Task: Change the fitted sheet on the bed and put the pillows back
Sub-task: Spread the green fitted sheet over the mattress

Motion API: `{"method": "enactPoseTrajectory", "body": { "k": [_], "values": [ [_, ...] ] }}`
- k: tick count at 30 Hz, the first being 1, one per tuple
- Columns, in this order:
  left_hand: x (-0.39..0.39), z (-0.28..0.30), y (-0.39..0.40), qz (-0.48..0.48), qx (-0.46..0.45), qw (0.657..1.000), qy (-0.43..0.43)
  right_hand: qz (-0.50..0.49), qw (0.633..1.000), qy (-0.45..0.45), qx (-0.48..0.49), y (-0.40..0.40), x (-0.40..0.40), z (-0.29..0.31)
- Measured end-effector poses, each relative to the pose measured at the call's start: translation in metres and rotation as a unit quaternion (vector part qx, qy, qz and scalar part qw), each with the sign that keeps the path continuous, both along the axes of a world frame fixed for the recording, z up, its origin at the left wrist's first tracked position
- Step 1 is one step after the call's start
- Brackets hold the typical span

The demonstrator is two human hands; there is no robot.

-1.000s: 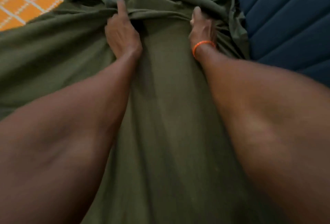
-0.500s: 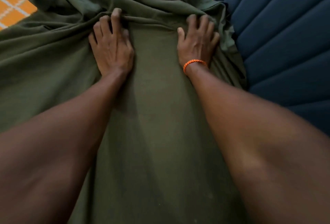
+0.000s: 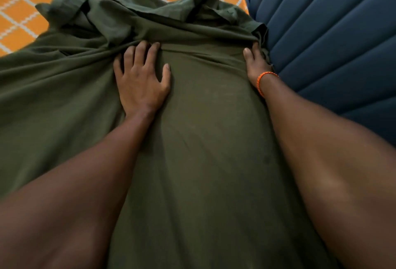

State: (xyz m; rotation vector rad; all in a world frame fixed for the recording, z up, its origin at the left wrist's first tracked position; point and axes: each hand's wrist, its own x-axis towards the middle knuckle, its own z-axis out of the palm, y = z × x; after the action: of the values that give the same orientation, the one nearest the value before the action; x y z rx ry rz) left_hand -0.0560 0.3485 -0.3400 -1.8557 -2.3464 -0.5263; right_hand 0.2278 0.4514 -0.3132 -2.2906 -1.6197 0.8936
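Observation:
An olive-green sheet (image 3: 203, 140) covers most of the bed, bunched in folds at its far edge (image 3: 120, 17). My left hand (image 3: 141, 77) lies flat on it with fingers spread, pressing just below the bunched folds. My right hand (image 3: 256, 62), with an orange band on the wrist, presses the sheet's right edge against the blue padded surface; its fingertips are tucked into the fabric and partly hidden. Beyond the sheet shows an orange mattress cover with a white lattice pattern (image 3: 25, 7).
A dark blue padded, ribbed headboard or panel (image 3: 334, 39) runs along the right side, close against the sheet's edge. The orange patterned surface lies uncovered at the far left and top.
My hands have spread apart: the right one slid out to the sheet's edge by the blue panel. The left hand now lies flatter. More of the orange surface shows beyond the sheet.

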Motion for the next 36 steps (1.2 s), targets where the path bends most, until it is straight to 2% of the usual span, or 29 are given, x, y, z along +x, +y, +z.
{"method": "enactPoseTrajectory", "body": {
  "k": [3,5,7,9,13,16,18,20,23,24,25,27,29,36],
  "values": [
    [-0.001,-0.001,0.0,-0.003,-0.006,1.0,-0.006,-0.012,0.981,-0.174,0.08,-0.017,-0.038,0.017],
    [0.001,-0.003,0.0,-0.003,-0.002,1.0,-0.009,0.014,0.96,-0.203,0.192,-0.041,-0.057,0.029],
    [0.0,-0.005,0.0,0.0,0.001,1.0,-0.004,-0.004,0.939,-0.212,0.271,-0.064,-0.064,0.025],
    [-0.002,-0.005,0.0,-0.001,0.001,1.0,-0.004,-0.078,0.945,-0.211,0.236,-0.078,-0.055,0.01],
    [0.0,-0.004,-0.001,0.003,0.002,1.0,0.005,-0.133,0.984,-0.113,0.04,-0.057,-0.018,-0.003],
    [0.001,-0.005,0.0,0.005,0.0,1.0,0.005,-0.161,0.986,-0.013,-0.039,-0.028,-0.008,0.016],
    [0.001,-0.005,0.001,0.008,-0.002,1.0,0.006,-0.178,0.982,0.0,-0.063,-0.019,-0.01,0.02],
    [0.001,-0.004,0.0,0.008,-0.003,1.0,0.003,-0.174,0.983,-0.047,-0.023,-0.022,-0.019,0.022],
    [-0.001,-0.007,-0.001,0.007,0.0,1.0,0.006,-0.079,0.963,-0.163,0.198,-0.051,-0.056,0.029],
    [0.0,-0.008,-0.001,0.002,-0.001,1.0,0.002,-0.038,0.952,-0.171,0.251,-0.068,-0.072,0.028],
    [0.0,-0.008,0.0,0.002,-0.002,1.0,0.0,-0.004,0.949,-0.176,0.264,-0.089,-0.091,0.023],
    [-0.001,-0.009,-0.001,0.007,-0.001,1.0,0.005,0.036,0.963,-0.182,0.196,-0.133,-0.123,0.001],
    [-0.003,-0.008,-0.001,0.005,-0.003,1.0,0.001,0.061,0.962,-0.226,0.144,-0.169,-0.134,-0.022],
    [-0.007,0.011,-0.004,-0.003,-0.035,0.999,-0.017,0.057,0.953,-0.256,0.152,-0.17,-0.136,-0.037]
  ]
}}
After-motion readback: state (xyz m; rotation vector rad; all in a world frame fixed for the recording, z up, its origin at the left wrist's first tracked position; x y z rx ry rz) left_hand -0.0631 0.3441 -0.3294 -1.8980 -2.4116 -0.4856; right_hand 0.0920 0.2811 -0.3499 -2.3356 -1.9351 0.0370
